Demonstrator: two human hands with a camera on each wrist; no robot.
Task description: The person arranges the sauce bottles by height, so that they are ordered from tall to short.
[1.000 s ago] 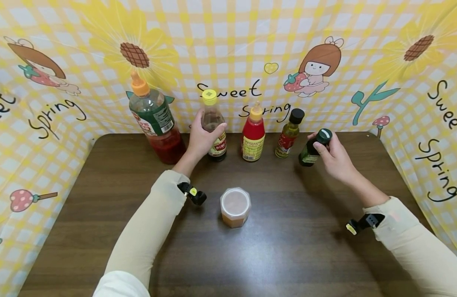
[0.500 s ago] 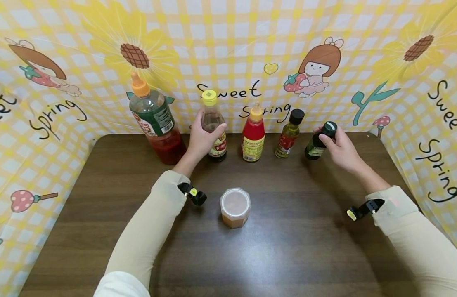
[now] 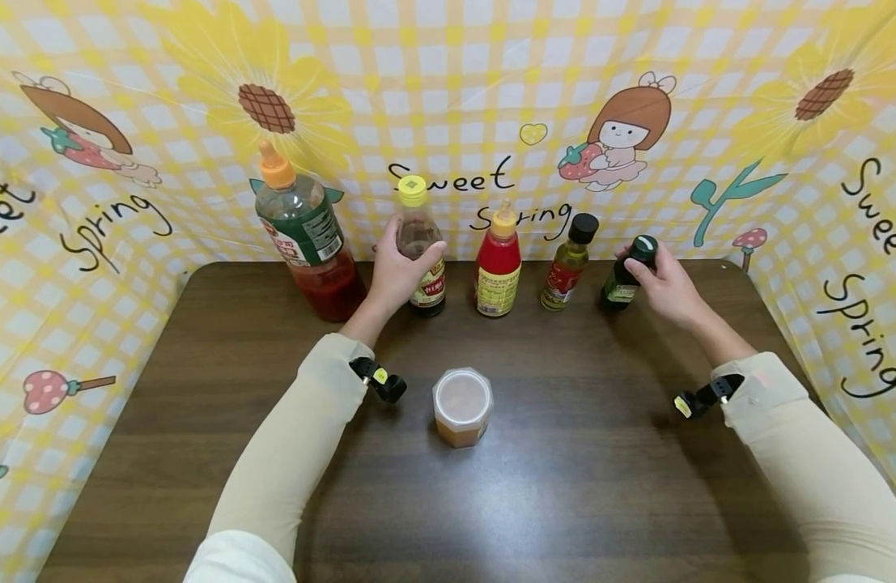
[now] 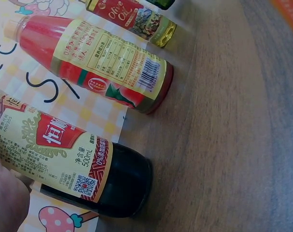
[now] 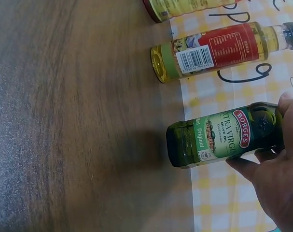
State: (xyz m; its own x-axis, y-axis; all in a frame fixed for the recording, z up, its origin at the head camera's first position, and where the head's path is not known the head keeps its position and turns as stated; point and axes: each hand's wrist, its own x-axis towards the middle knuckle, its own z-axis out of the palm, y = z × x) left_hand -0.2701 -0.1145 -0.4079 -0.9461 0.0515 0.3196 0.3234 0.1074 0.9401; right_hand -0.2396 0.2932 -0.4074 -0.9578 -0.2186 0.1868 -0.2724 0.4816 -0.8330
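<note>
My left hand [image 3: 400, 265] grips a yellow-capped bottle of dark liquid [image 3: 429, 291] standing at the back of the table. Its red and cream label [image 4: 54, 137] faces the left wrist view. At the right, my right hand [image 3: 669, 287] holds a small dark green olive oil bottle [image 3: 619, 288] near its top, fingers behind and thumb in front. The bottle's green label [image 5: 221, 133] shows in the right wrist view, its base close over the wood. Between the hands stand a red ketchup bottle [image 3: 498, 283] and a slim olive oil bottle [image 3: 563, 275] with a black cap.
A large squeeze bottle of red sauce [image 3: 316, 243] with an orange tip stands left of my left hand. Nearer the front, a lidded clear jar [image 3: 462, 409] with brownish contents sits mid-table. A checked yellow cloth [image 3: 455, 97] hangs behind the brown table [image 3: 564, 486].
My right hand has moved the green olive oil bottle slightly right and back, and the bottle has become more upright. The left hand stays on its bottle.
</note>
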